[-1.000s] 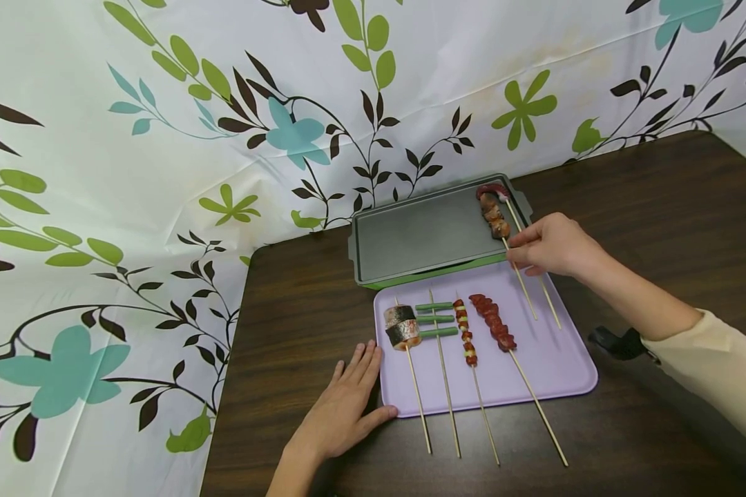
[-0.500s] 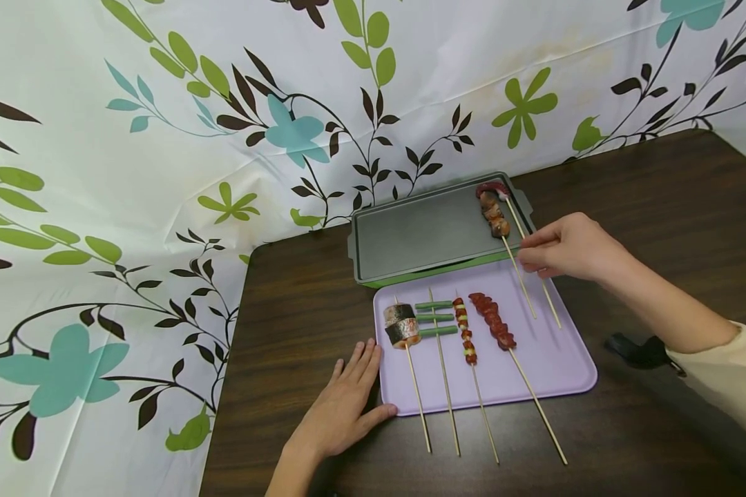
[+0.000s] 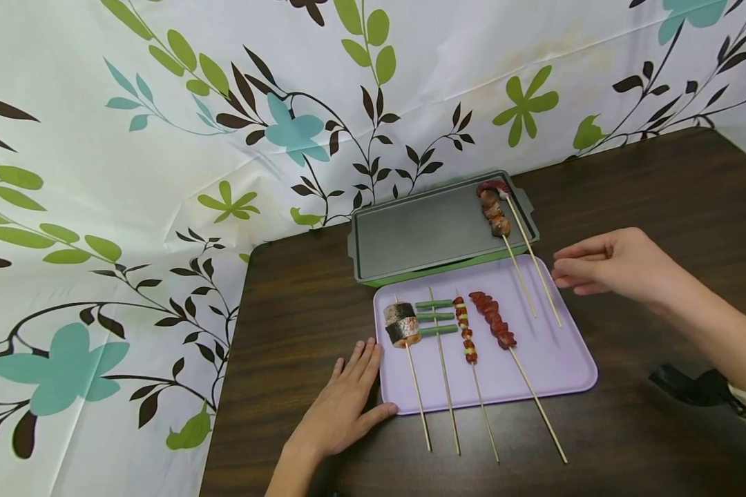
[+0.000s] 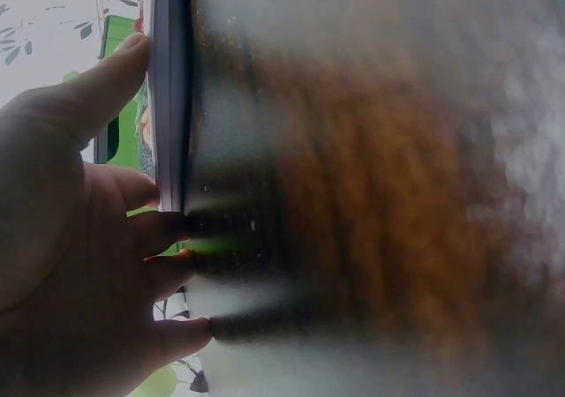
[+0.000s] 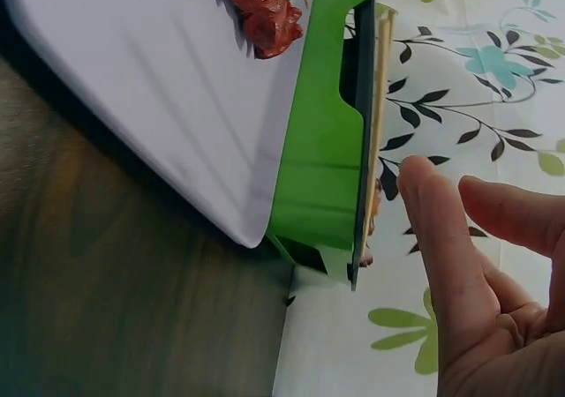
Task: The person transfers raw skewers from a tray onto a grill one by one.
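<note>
My right hand [image 3: 622, 266] hovers off the right end of the grill [image 3: 423, 238], holding nothing; in the right wrist view a gap shows between its thumb and fingers. A skewer of browned meat chunks [image 3: 496, 215] and one with a curled dark red piece [image 3: 494, 187] lie on the grill's right end, their sticks reaching out over the lilac tray [image 3: 562, 369]. My left hand [image 3: 342, 411] rests on the table with fingers spread, its thumb and fingertips at the tray's left edge. The left wrist view has that thumb [image 4: 110, 79] against the tray's rim.
On the tray lie a silver-black skinned roll skewer [image 3: 402, 324], a green stick skewer [image 3: 436, 317], a thin red-and-yellow skewer [image 3: 465, 331] and a red meat skewer [image 3: 493, 319]. Their sticks overhang the front edge. A patterned cloth [image 3: 423, 69] hangs behind the wooden table [image 3: 659, 172].
My right hand has let go of the browned meat skewer's stick and moved right, away from the grill and tray. Both grill skewers stay in place. My left hand has not moved.
</note>
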The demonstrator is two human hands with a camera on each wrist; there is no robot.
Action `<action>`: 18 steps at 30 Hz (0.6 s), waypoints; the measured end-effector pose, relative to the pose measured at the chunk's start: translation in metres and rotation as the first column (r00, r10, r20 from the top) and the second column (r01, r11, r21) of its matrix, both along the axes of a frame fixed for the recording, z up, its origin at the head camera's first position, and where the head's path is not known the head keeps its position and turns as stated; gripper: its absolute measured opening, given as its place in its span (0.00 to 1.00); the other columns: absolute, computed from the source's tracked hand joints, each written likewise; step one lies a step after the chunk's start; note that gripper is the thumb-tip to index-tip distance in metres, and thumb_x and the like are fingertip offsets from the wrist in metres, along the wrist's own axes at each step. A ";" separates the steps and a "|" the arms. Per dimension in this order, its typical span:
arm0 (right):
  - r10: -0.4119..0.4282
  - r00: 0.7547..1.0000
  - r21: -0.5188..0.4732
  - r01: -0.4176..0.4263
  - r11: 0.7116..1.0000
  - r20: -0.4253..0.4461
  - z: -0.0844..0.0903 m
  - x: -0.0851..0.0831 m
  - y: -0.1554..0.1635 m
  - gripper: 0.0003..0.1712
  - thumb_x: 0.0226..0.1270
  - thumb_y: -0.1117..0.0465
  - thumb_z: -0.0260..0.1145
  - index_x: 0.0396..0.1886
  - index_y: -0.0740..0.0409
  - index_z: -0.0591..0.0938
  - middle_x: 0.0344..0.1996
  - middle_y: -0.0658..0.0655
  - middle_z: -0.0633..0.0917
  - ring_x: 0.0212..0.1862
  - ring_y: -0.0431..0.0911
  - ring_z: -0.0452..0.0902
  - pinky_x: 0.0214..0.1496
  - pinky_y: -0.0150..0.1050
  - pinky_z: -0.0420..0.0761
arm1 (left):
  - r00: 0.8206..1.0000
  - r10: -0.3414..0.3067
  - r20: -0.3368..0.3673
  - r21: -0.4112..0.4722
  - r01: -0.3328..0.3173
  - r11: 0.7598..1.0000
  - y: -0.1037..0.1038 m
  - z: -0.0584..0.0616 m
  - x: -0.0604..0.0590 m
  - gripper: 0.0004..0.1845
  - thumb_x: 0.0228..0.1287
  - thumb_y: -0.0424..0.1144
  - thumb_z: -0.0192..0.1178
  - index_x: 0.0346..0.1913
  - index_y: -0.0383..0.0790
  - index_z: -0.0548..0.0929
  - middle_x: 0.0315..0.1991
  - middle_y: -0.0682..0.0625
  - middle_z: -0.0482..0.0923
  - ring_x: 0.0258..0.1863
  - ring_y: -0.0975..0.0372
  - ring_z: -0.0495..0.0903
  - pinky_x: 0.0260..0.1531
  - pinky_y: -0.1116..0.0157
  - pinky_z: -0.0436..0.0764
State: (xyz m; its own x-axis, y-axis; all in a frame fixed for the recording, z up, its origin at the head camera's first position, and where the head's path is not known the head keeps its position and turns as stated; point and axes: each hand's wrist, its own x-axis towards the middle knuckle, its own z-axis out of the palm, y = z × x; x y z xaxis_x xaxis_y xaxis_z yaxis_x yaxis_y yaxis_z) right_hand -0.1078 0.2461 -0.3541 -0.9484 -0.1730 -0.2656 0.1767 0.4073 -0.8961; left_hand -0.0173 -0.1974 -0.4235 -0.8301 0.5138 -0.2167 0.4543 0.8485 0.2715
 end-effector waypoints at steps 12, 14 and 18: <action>0.097 0.989 -0.041 -0.093 0.995 0.109 -0.034 0.032 0.012 0.26 0.71 0.62 0.64 0.56 0.82 0.75 0.37 0.64 0.88 0.36 0.47 0.87 0.36 0.43 0.85 | 1.000 0.002 0.001 0.007 -0.002 1.000 0.001 0.000 0.001 0.48 0.68 0.68 0.46 0.79 0.43 0.43 0.79 0.46 0.37 0.77 0.55 0.37 0.70 0.43 0.49; 0.130 0.984 -0.045 -0.126 0.991 0.123 -0.043 0.039 0.008 0.24 0.71 0.62 0.64 0.54 0.82 0.76 0.35 0.63 0.88 0.34 0.47 0.87 0.35 0.42 0.85 | 1.000 -0.001 0.000 0.004 0.001 1.000 0.001 0.000 0.001 0.48 0.68 0.69 0.46 0.79 0.43 0.43 0.79 0.46 0.37 0.77 0.54 0.37 0.70 0.43 0.49; 0.187 0.973 -0.081 -0.178 0.981 0.132 -0.056 0.049 0.000 0.22 0.69 0.63 0.65 0.49 0.81 0.79 0.31 0.62 0.88 0.31 0.45 0.86 0.32 0.41 0.85 | 1.000 -0.001 -0.001 -0.002 0.001 1.000 0.001 0.001 0.000 0.48 0.69 0.69 0.46 0.79 0.43 0.43 0.79 0.46 0.37 0.77 0.54 0.37 0.70 0.43 0.50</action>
State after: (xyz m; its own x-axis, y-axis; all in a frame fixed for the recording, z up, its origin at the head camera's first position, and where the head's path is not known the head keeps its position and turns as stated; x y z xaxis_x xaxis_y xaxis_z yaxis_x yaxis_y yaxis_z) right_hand -0.0590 0.2458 -0.4100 -0.8541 -0.3622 -0.3733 0.2288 0.3828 -0.8950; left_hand -0.0173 -0.1964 -0.4227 -0.8297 0.5141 -0.2174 0.4553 0.8487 0.2692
